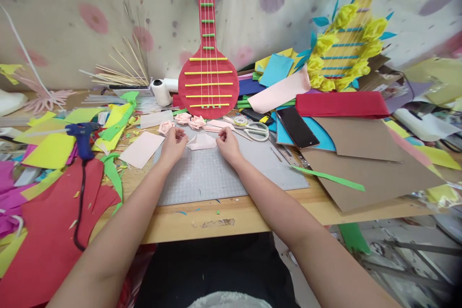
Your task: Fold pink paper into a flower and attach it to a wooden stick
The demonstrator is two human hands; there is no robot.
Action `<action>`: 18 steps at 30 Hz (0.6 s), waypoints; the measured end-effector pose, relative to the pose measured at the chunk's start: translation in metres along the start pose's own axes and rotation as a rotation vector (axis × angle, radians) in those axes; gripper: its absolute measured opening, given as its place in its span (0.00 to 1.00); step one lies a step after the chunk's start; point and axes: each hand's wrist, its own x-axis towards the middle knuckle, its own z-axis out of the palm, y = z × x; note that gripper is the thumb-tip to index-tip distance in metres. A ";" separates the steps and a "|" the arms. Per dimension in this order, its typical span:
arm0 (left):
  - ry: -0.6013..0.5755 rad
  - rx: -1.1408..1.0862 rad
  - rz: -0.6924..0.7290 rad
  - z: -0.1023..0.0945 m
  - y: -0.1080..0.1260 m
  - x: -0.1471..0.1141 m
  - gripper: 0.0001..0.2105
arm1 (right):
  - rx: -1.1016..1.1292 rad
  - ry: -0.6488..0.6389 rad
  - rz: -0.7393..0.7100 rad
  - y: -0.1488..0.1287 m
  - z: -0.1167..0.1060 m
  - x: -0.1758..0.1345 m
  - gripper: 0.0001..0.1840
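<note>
A small piece of pale pink crepe paper (201,142) is stretched between my hands just above the grey cutting mat (231,173). My left hand (173,144) pinches its left end, and my right hand (228,144) pinches the right end with curled fingers. The upper edge of the piece looks folded over. Just beyond my hands lie pale pink paper roses (197,122) and some pink strips (216,126). White-handled scissors (257,131) rest to the right of them. A flat pink sheet (141,149) lies left of my left hand.
A red paper lute (208,82) stands against the backdrop, with a yellow flowered one (342,53) at the right. A blue glue gun (83,142) stands at the left among paper scraps. A phone (298,127) lies on blue sheets beside brown cardboard (375,168).
</note>
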 end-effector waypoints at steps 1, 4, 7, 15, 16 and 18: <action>-0.028 0.013 0.001 0.000 0.002 0.006 0.09 | 0.059 0.020 0.012 0.003 0.000 0.003 0.08; -0.200 0.144 -0.046 -0.001 0.012 0.021 0.11 | 0.169 0.059 0.030 0.010 0.001 0.008 0.08; -0.346 0.331 -0.112 -0.002 0.027 0.030 0.14 | 0.200 0.064 0.024 0.013 0.003 0.010 0.09; -0.465 0.604 -0.088 0.002 0.051 0.025 0.25 | 0.203 0.057 0.013 0.013 0.004 0.010 0.09; -0.471 0.612 -0.093 0.003 0.051 0.024 0.25 | 0.203 0.056 0.018 0.012 0.003 0.010 0.09; -0.484 0.621 -0.101 0.003 0.051 0.024 0.24 | 0.202 0.058 0.028 0.010 0.001 0.009 0.09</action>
